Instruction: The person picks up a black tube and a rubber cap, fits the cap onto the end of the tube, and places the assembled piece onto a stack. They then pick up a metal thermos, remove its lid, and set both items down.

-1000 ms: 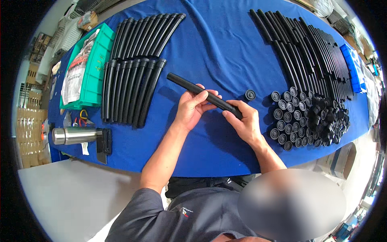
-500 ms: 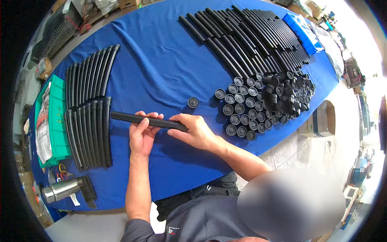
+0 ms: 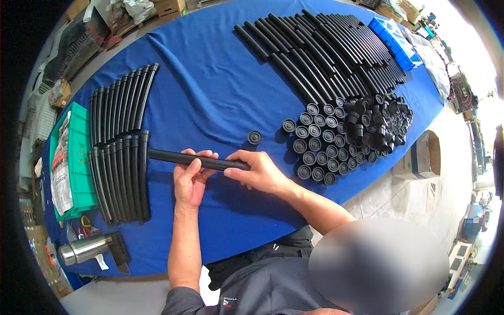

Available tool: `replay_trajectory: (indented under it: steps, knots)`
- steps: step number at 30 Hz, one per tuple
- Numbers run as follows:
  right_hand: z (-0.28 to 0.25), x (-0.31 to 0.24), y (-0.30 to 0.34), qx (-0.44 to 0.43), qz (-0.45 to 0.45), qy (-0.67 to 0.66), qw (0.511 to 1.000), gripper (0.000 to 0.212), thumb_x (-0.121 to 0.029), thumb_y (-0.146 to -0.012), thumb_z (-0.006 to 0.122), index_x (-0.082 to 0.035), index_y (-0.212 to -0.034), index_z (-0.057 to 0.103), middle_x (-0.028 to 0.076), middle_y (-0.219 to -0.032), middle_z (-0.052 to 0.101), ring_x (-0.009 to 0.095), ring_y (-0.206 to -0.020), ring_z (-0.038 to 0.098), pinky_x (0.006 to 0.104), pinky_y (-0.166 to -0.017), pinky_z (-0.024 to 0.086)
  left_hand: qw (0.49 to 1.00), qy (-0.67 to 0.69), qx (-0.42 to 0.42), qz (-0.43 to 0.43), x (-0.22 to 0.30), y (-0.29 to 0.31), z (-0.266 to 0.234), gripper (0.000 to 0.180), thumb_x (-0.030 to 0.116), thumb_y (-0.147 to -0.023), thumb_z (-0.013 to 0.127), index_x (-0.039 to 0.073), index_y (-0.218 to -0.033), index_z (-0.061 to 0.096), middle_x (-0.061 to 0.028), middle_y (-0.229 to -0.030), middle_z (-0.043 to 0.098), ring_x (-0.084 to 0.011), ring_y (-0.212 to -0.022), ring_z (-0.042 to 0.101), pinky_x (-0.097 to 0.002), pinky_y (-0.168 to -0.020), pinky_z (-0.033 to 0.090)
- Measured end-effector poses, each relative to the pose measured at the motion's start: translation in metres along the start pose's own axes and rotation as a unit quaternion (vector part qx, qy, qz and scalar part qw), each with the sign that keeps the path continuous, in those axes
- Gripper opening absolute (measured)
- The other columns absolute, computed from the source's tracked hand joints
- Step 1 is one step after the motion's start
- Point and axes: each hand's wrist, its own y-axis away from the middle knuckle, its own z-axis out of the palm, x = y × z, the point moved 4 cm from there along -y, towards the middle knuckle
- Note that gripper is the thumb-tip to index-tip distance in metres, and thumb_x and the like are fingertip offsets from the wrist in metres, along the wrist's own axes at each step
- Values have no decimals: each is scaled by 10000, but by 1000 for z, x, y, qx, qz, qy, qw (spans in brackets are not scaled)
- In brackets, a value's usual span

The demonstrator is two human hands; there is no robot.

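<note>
A straight black tube [image 3: 170, 156] lies nearly level across both my hands above the blue cloth. My left hand [image 3: 189, 184] supports it around the middle, thumb on top and fingers behind. Pinched at its right end, the tube is partly covered by my right hand [image 3: 262, 170], so that end is hidden. Just beyond the tube sits a single round black cap [image 3: 254, 137]. The tube's left end comes close to a row of black tubes with end caps [image 3: 119, 178]; a second such row [image 3: 123, 100] lies behind it. Many loose caps [image 3: 315, 144] stand to my right.
Bare black tubes [image 3: 315, 58] are stacked at the far right beside a blue bin [image 3: 394, 44]. On the left edge stand a green bin [image 3: 84, 178] and a steel flask [image 3: 89, 248] touching a dark flat object [image 3: 119, 254]. A cardboard box [image 3: 422, 157] is off the table's right side.
The whole view has shifted slightly. Both hands keep their hold on the tube, which now lies a little more level. The caps and the tube rows look unchanged.
</note>
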Motion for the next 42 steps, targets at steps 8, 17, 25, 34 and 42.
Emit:
replay_trajectory:
  steps: [8, 17, 25, 34, 42]
  knots:
    - [11, 12, 6, 84, -147, 108, 980, 315, -172, -847, 732, 1, -1096, 647, 176, -890, 662, 329, -791, 664, 383, -681, 521, 1000, -2, 16, -7, -2, -2, -3, 158, 43, -939, 604, 58, -1080, 534, -226, -1102, 657, -362, -1072, 655, -438, -840, 623]
    - [9, 17, 2, 127, -249, 165, 946, 373, -259, -883, 707, 10, -1134, 647, 72, -723, 649, 143, -598, 630, 288, -545, 504, 1000, 6, -7, 2, 0, -4, 2, 158, 30, -937, 601, 54, -1077, 533, -224, -1094, 657, -368, -1069, 654, -444, -848, 619]
    - [7, 18, -2, 8, -30, 12, 999, 382, -182, -841, 742, 6, -1154, 627, 170, -875, 645, 324, -751, 660, 357, -605, 515, 1000, 5, 3, -1, -1, -2, 4, 168, 37, -936, 608, 60, -1087, 537, -221, -1104, 656, -361, -1064, 659, -449, -846, 617]
    - [8, 9, 3, -25, 61, -50, 997, 347, -155, -846, 722, 4, -1135, 614, 180, -858, 620, 353, -736, 647, 429, -644, 523, 1000, 0, 9, -13, -1, -1, -3, 172, 45, -931, 620, 65, -1085, 546, -224, -1098, 660, -361, -1050, 665, -435, -837, 624]
    - [13, 14, 6, 96, -204, 147, 963, 371, -198, -830, 743, -2, -1121, 621, 196, -858, 645, 358, -776, 658, 413, -654, 536, 1000, 11, 21, -19, -3, -3, -1, 196, 35, -926, 622, 66, -1102, 543, -224, -1106, 659, -361, -1075, 655, -438, -877, 604]
